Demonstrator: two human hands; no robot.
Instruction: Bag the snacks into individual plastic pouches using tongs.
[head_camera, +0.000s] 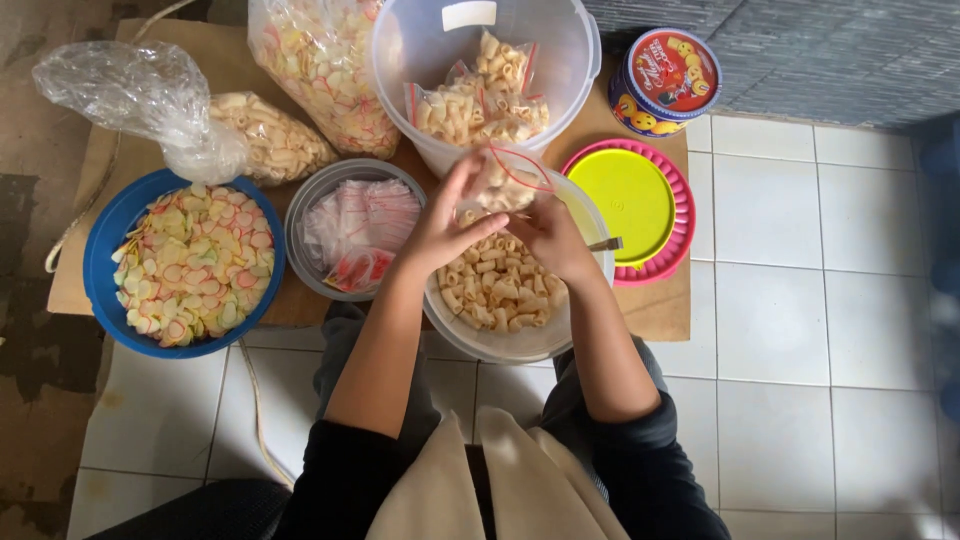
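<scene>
Both hands, left hand (445, 225) and right hand (553, 238), pinch a small clear bag (507, 180) of tube crackers above the clear bowl (500, 340), and its seal probably stays open.

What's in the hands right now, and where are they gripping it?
Both hands, left hand and right hand, hold one small clear snack-filled bag by its lower part, above the white bowl.

Glossy clear plastic pouch (510, 178)
</scene>
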